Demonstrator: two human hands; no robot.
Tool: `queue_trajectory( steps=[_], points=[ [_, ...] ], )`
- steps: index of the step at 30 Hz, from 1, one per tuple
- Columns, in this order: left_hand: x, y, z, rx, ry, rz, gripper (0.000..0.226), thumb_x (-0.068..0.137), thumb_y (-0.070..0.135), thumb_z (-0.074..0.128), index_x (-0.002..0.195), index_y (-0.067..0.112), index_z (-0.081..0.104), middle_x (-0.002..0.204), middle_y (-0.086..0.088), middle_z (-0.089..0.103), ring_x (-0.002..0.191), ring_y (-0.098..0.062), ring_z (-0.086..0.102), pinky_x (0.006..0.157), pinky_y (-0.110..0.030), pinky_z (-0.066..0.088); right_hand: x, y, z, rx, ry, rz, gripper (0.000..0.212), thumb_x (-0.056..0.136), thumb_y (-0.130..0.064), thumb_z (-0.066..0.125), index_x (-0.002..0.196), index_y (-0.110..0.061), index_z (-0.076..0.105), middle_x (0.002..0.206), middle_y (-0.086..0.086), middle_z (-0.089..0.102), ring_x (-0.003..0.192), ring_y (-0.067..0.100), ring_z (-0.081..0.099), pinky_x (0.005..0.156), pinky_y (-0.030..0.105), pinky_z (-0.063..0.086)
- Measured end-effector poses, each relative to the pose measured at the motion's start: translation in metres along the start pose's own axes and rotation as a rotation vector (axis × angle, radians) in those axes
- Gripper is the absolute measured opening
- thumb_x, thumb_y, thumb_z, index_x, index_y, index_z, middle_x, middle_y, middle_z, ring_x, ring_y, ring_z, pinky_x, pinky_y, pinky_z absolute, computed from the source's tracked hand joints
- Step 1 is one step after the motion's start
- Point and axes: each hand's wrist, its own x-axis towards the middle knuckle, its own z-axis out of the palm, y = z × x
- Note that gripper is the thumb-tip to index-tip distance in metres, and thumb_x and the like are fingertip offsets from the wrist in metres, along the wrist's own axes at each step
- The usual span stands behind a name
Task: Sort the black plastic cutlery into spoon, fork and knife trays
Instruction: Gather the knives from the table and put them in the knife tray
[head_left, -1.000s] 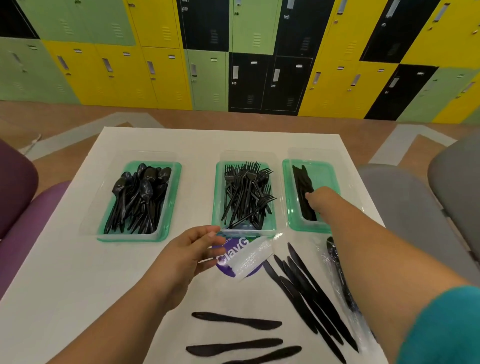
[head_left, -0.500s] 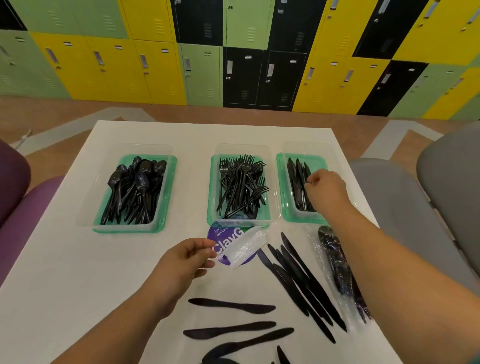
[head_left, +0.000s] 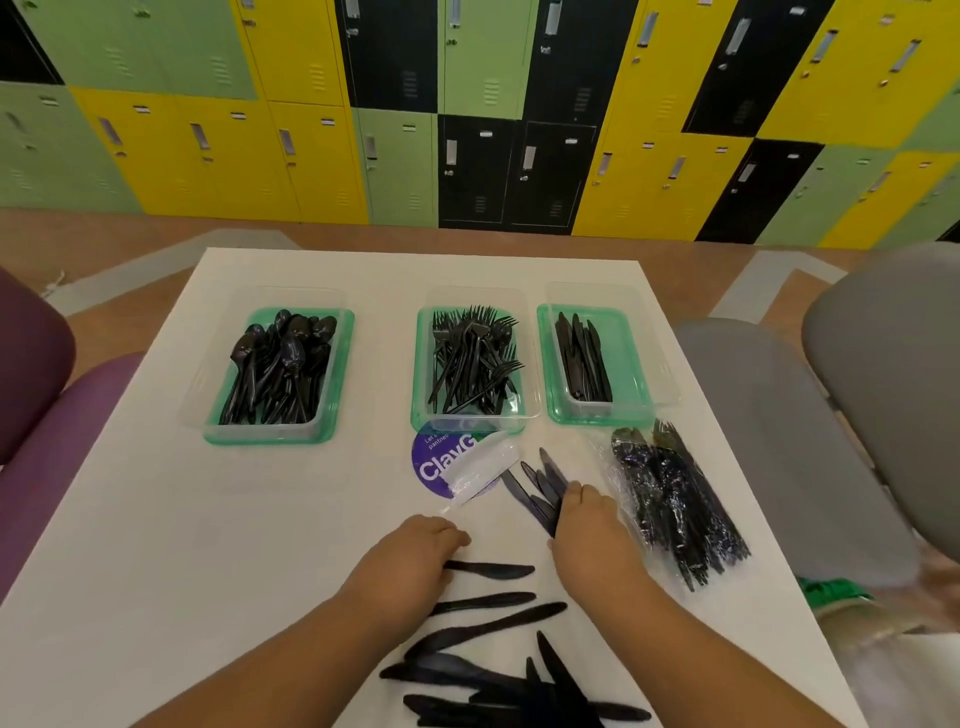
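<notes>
Three green trays stand in a row on the white table (head_left: 156, 519). The spoon tray (head_left: 270, 437) is at the left, the fork tray (head_left: 422, 364) in the middle and the knife tray (head_left: 632, 364) at the right with a few knives. My left hand (head_left: 410, 556) curls over the handle end of a single loose black knife (head_left: 498, 571). My right hand (head_left: 592, 525) grips a fanned bunch of knives (head_left: 540, 486), whose handles are hidden under it. More loose knives (head_left: 493, 626) lie toward the front edge.
A clear plastic bag of black cutlery (head_left: 670, 509) lies right of my right hand. A white wrapper (head_left: 480, 467) rests on a round purple sticker (head_left: 434, 465) below the fork tray. A grey chair (head_left: 779, 441) stands at the right and a purple seat (head_left: 62, 441) at the left.
My right hand left the knife tray and came down onto the bunch of knives. My left hand dropped from beside the wrapper onto a single knife.
</notes>
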Motion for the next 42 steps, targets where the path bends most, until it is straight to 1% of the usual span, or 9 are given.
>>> queue_trajectory(
  steps=[3,8,16,24,29,32,34,37,42],
  points=[
    [-0.002,-0.004,0.007,0.115,-0.036,-0.005,0.039,0.094,0.014,0.045,0.132,0.024,0.049,0.128,0.002,0.051,0.117,-0.014,0.045,0.096,-0.022,0.037,-0.001,0.002,0.005,0.026,-0.029,0.038,0.036,0.093,-0.009,0.044,0.127,-0.002,0.041,0.127,0.015,0.042,0.116,0.027,0.044,0.092,0.032,0.041],
    [-0.004,-0.003,0.01,0.167,-0.092,-0.07,0.024,0.089,0.009,0.047,0.111,0.014,0.055,0.112,-0.005,0.055,0.102,-0.02,0.052,0.082,-0.026,0.04,0.0,0.006,0.012,0.21,-0.017,0.111,0.032,0.089,-0.009,0.054,0.119,-0.007,0.045,0.121,0.011,0.051,0.109,0.023,0.054,0.087,0.03,0.048],
    [-0.001,0.006,0.01,0.216,-0.118,-0.12,0.023,0.088,0.011,0.051,0.111,0.01,0.054,0.104,-0.006,0.052,0.09,-0.018,0.047,0.076,-0.023,0.036,-0.002,0.006,0.017,0.338,-0.011,0.186,0.035,0.09,-0.013,0.055,0.122,-0.002,0.046,0.125,0.014,0.048,0.11,0.027,0.053,0.088,0.032,0.047],
    [-0.01,0.003,0.011,0.058,-0.036,-0.105,0.025,0.094,0.009,0.044,0.116,0.016,0.053,0.116,-0.003,0.05,0.099,-0.017,0.053,0.089,-0.024,0.044,-0.027,0.012,0.028,0.095,0.177,-0.034,0.034,0.089,-0.001,0.045,0.122,-0.009,0.043,0.121,0.008,0.05,0.106,0.021,0.048,0.082,0.029,0.041],
    [-0.021,0.021,0.014,-0.093,-0.045,-0.057,0.019,0.096,0.016,0.034,0.103,0.026,0.049,0.094,0.004,0.055,0.082,-0.013,0.051,0.072,-0.023,0.042,-0.033,0.021,0.008,0.25,0.172,-0.102,0.017,0.098,-0.012,0.042,0.115,-0.012,0.043,0.109,0.008,0.053,0.075,0.019,0.049,0.063,0.031,0.04],
    [-0.031,0.032,0.02,-0.132,-0.05,-0.02,0.02,0.098,0.022,0.037,0.115,0.023,0.049,0.106,0.001,0.056,0.087,-0.012,0.05,0.078,-0.023,0.041,-0.047,0.031,-0.002,0.44,0.039,-0.079,0.022,0.096,-0.032,0.052,0.108,-0.014,0.046,0.095,0.005,0.06,0.078,0.02,0.054,0.065,0.03,0.043],
    [-0.035,0.036,0.024,-0.203,-0.028,-0.038,0.014,0.096,0.031,0.047,0.108,0.025,0.053,0.101,0.005,0.056,0.083,-0.007,0.05,0.075,-0.018,0.042,-0.061,0.037,-0.006,0.484,-0.124,-0.036,0.034,0.085,-0.042,0.067,0.099,-0.017,0.049,0.09,0.0,0.057,0.079,0.016,0.056,0.06,0.025,0.042],
    [-0.04,0.037,0.028,-0.267,-0.084,-0.056,0.014,0.084,0.032,0.066,0.093,0.029,0.056,0.091,0.009,0.053,0.076,-0.004,0.049,0.066,-0.013,0.039,-0.078,0.043,-0.004,0.439,-0.333,-0.01,0.04,0.069,-0.045,0.08,0.084,-0.02,0.052,0.087,-0.002,0.058,0.075,0.011,0.056,0.056,0.019,0.042],
    [-0.044,0.032,0.035,-0.194,-0.163,0.018,0.04,0.067,0.046,0.077,0.098,0.038,0.052,0.104,0.016,0.047,0.095,-0.003,0.047,0.08,-0.017,0.042,-0.105,0.044,0.008,0.247,-0.443,-0.077,0.06,0.059,-0.055,0.082,0.095,-0.022,0.047,0.097,-0.003,0.053,0.088,0.013,0.054,0.073,0.029,0.049]
  ],
)
